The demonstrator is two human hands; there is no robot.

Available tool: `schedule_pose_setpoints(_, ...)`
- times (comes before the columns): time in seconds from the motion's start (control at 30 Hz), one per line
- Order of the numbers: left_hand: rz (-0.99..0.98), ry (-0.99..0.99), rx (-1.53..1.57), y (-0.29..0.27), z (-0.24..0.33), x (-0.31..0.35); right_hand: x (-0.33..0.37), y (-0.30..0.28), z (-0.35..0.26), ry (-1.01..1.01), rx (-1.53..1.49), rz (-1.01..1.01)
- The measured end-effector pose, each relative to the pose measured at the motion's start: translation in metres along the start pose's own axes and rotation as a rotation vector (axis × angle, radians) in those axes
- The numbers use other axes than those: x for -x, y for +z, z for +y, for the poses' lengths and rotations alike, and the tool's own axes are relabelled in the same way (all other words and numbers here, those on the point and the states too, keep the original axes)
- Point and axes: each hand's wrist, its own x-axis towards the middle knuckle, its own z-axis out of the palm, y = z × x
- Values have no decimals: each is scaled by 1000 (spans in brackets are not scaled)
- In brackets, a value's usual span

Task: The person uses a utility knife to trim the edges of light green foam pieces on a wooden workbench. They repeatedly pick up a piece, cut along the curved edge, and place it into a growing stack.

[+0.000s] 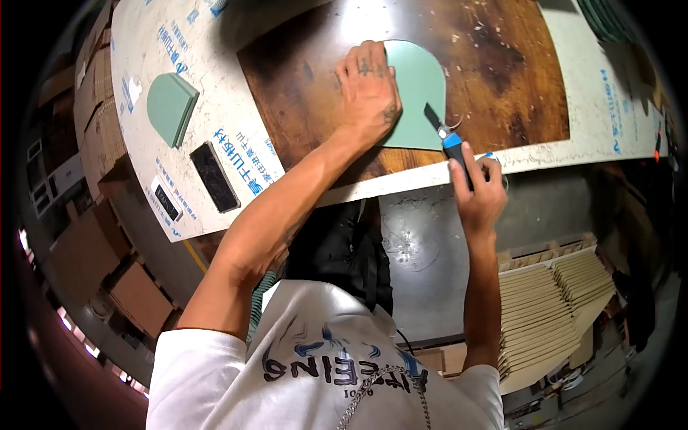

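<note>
- Plainly, the green sheet [416, 86] lies flat on the brown board [502, 86], its rounded end away from the person and its straight edge toward them.
- The left hand [369, 89] lies palm down over the sheet's left part, fingers near one another and grasping nothing; how hard they press, I cannot tell.
- The right hand [480, 190] has its fingers wrapped around the blue and black handle of a knife [453, 145], whose blade slants over the sheet near its right edge—whether the tip touches, I cannot tell.
- The sheet looks thin, so it is probably light, easy to lift with one hand.
- It seems fairly stiff: it lies without ripples, and the similar pieces in the small stack [168, 107] on the left of the table [588, 72] lie flat too.
- Its face looks smooth and may slide on the board, so a broad, flat palm should steady it better than fingertips alone.
- Breakage seems unlikely; nicked or bent edges look like the greater risk.
- For lifting, the rounded far end or the left side would suit—both well apart from the blade—while the right edge is a poor place for bare fingers.
</note>
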Motion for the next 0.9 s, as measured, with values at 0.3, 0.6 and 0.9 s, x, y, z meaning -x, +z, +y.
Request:
schedule_pose_setpoints(0.3, 25, 17, 74, 13, -9, 1, -83, 14, 15, -32, 9, -41)
schedule_pose_setpoints(0.6, -38, -285, 2, -4, -4, -18, -10, 4, 1, -95, 150, -9)
schedule_pose_setpoints(0.9, 47, -228, 27, 0, -13, -3, -35, 6, 18, -102, 52, -36)
